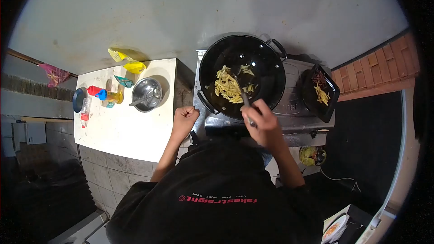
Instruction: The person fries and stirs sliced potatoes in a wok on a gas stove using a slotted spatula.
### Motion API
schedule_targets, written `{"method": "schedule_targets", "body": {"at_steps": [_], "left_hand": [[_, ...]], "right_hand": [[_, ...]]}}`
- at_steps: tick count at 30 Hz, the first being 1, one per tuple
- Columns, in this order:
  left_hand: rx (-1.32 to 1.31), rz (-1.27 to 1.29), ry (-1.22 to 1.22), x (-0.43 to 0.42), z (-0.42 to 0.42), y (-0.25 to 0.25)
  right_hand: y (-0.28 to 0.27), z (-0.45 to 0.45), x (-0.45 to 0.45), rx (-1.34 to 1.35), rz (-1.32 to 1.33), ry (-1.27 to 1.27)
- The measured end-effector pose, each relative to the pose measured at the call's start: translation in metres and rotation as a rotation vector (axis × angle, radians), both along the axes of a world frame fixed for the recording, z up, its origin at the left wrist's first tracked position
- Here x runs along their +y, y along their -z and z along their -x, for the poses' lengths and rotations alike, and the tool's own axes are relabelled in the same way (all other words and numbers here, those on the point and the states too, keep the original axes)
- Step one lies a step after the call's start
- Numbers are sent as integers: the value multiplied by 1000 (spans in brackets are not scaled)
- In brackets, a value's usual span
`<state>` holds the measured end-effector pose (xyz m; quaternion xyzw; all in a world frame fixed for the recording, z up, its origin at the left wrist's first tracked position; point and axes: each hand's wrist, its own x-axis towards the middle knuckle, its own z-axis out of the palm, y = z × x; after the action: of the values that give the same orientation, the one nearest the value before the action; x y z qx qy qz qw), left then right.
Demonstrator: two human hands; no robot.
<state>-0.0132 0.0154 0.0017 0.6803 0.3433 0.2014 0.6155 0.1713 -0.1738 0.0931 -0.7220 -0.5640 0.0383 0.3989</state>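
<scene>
On the left table, I see a metal bowl with a spoon in it. Further right, my left hand is clenched in a fist near the wok, with nothing visible in it. Most yellow strips lie bunched in the wok's left half, in my judgement the larger share. My right hand grips a utensil reaching among them. At right, a black dish already holds a smaller portion beside darker pieces.

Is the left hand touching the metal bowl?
Apart. The head camera's view shows a strip of white tabletop between the closed left hand and the metal bowl.
</scene>
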Motion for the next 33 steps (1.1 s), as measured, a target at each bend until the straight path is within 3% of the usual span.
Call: {"method": "schedule_targets", "body": {"at_steps": [6,12,23,28,33], "left_hand": [[19,13,4,-3,2,4],[-3,16,-7,-6,1,15],[17,19,-18,-8,4,15],[19,19,24,-11,2,17],[32,48,18,-12,-1,11]], "right_hand": [[-9,21,-18,-70,141,-76],[-30,31,-20,-157,62,-115],[-15,43,-9,-19,45,-172],[13,29,8,33,107,8],[12,21,24,63,-20,130]]}}
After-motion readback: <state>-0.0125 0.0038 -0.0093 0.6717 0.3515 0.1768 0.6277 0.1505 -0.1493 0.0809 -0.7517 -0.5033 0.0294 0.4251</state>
